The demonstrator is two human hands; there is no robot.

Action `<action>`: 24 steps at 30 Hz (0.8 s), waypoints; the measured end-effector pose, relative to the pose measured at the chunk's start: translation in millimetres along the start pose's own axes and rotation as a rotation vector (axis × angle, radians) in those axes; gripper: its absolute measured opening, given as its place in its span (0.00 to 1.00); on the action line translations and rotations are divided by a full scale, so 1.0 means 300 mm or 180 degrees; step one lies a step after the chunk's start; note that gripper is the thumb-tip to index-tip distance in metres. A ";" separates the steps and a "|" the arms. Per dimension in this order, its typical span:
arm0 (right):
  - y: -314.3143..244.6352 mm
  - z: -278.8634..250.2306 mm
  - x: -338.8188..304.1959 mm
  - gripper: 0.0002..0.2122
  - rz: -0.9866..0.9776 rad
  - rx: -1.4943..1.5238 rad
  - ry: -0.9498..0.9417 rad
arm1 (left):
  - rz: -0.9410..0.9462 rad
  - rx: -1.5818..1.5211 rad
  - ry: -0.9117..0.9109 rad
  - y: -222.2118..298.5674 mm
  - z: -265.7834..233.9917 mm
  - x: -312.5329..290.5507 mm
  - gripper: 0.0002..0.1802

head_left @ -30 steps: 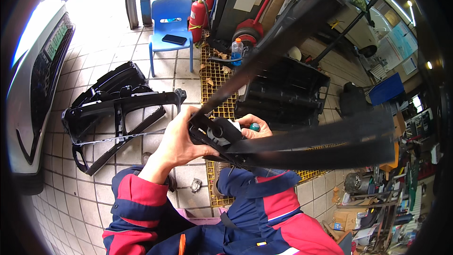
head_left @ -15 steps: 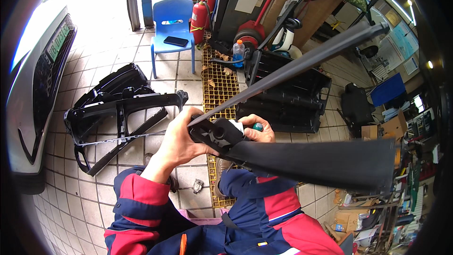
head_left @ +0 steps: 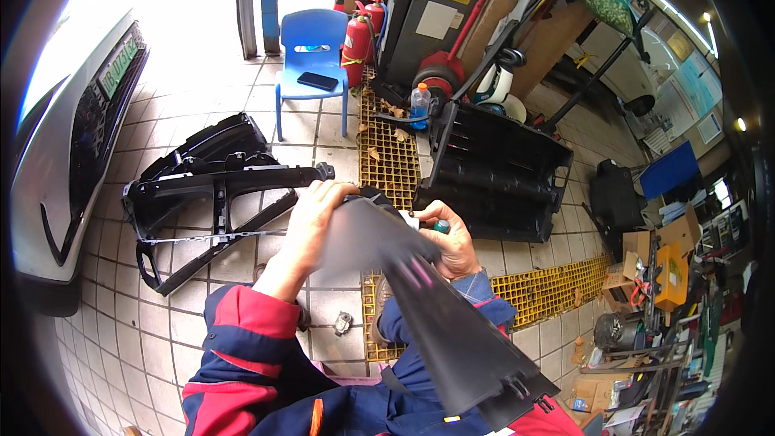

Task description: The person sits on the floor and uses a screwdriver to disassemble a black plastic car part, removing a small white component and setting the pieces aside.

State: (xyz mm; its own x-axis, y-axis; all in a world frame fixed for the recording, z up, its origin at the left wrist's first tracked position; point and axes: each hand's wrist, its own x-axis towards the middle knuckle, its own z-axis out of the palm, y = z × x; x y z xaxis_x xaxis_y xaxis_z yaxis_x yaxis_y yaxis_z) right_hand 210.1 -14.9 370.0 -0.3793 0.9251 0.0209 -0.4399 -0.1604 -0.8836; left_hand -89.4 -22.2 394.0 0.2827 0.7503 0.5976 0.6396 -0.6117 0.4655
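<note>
The panel (head_left: 468, 331) is black, seemingly greyish where blurred.

Blue chair (head_left: 313, 36) on my feed, phone (head_left: 317, 81) lying on it.
I see red extinguishers (head_left: 355, 52) close beside, a white car (head_left: 44, 210) at left.

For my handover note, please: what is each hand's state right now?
Left hand: closed on one end of the black plastic part.
Right hand: closed around a green-ended object, kind unclear.

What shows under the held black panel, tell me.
Past the edges of the black panel, a navy trouser leg and the right sleeve show; whatever lies directly under it is covered.
</note>
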 end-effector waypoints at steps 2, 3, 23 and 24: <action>-0.009 -0.006 0.002 0.13 0.0106 0.0027 0.0031 | -0.0320 -0.0201 0.0106 0.029 0.004 -0.013 0.35; -0.012 -0.009 0.004 0.13 0.0202 -0.0023 0.0038 | -0.0341 -0.0180 0.0167 0.038 0.008 -0.017 0.35; 0.044 0.003 0.022 0.13 0.0275 -0.0206 0.0197 | -0.1906 -0.2507 -0.0338 -0.029 0.103 -0.042 0.46; 0.048 0.002 0.022 0.12 0.0287 -0.0187 0.0210 | -0.1899 -0.2237 -0.0399 -0.025 0.093 -0.042 0.46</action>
State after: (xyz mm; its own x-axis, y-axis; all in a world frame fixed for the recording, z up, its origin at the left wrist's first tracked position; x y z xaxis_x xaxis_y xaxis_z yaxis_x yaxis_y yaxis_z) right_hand 200.8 -11.4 357.6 -0.3598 0.9288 -0.0890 -0.3572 -0.2253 -0.9064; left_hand -77.7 -20.1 364.8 0.1476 0.9861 0.0762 0.1358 -0.0965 0.9860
